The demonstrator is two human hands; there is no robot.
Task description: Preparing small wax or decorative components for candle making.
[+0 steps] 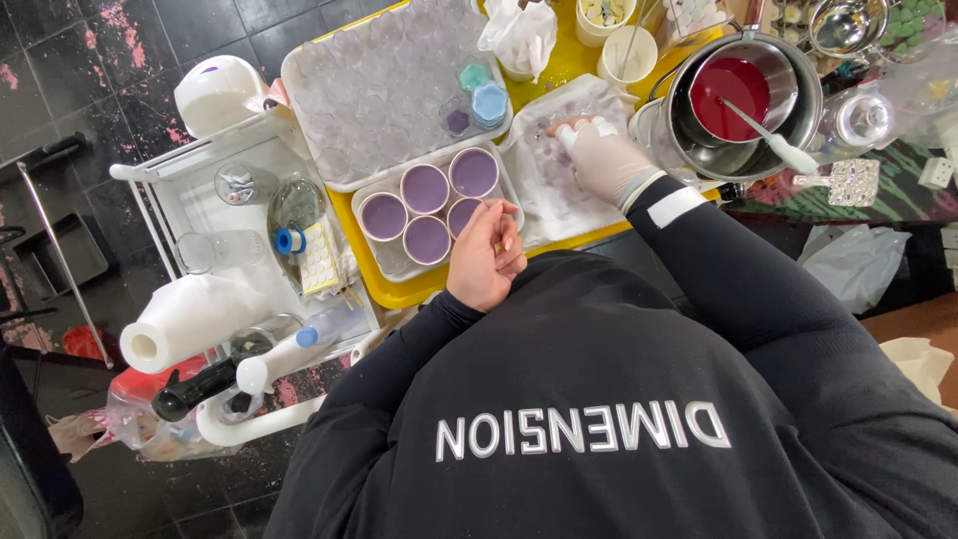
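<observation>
Below: yellow tray [559, 75] | dark tiled floor [60, 50] | left hand [486, 257] fingers curled, right hand [604, 158] fingers pinching unclear.

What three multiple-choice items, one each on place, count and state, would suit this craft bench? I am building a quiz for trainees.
1. Where is the left hand?
A. by the purple cups
B. inside a pot
C. on a paper roll

2. How many purple-filled cups show?
A. two
B. five
C. nine

3. The right hand is:
A. bare
B. gloved
C. out of view

Answers:
1. A, its knuckles lie against the nearest cups.
2. B, five stand in the white tray, one partly hidden.
3. B, a pale glove covers it to the wrist.
</observation>
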